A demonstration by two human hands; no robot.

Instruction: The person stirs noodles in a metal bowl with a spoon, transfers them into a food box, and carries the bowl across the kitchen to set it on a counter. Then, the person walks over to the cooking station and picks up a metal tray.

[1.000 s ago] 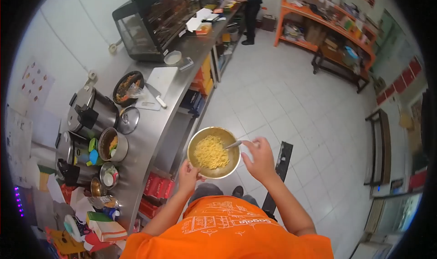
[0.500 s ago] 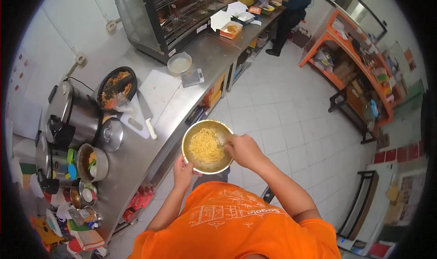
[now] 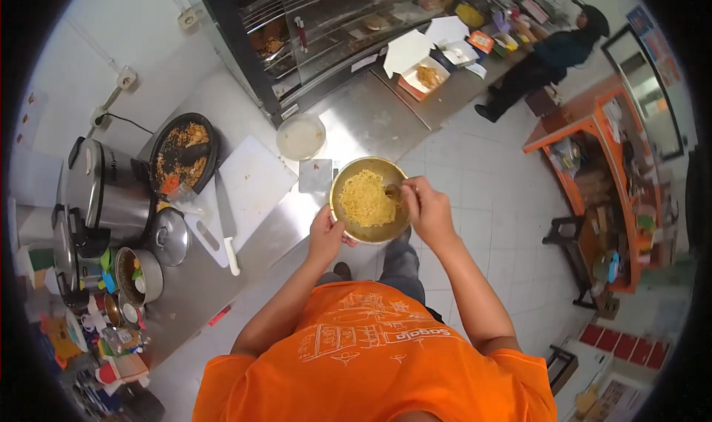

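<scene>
A metal bowl [image 3: 369,236] of yellow instant noodles [image 3: 363,199] is held in front of my chest, close to the counter edge. My left hand [image 3: 326,235] is closed on the bowl's left rim, thumb near the inner side. My right hand [image 3: 432,211] is closed round the handle of a spoon [image 3: 390,190], whose head is down at the right side of the noodles. Just left of the bowl, a flat kitchen scale [image 3: 316,176] lies on the counter, beside a round translucent tub [image 3: 300,137].
A knife [image 3: 225,207] lies on a white cutting board [image 3: 258,171], near a dark mortar [image 3: 215,142] holding crumbly food. Pots [image 3: 119,192] stand at left. Open food boxes [image 3: 423,88] sit by the glass display cabinet [image 3: 326,44]. A person [image 3: 556,58] stands farther along the counter.
My view has moved forward along the counter, bringing the boxes and cabinet closer. The bowl is now beside the scale. Both hands keep their holds, and the spoon's head has become visible.
</scene>
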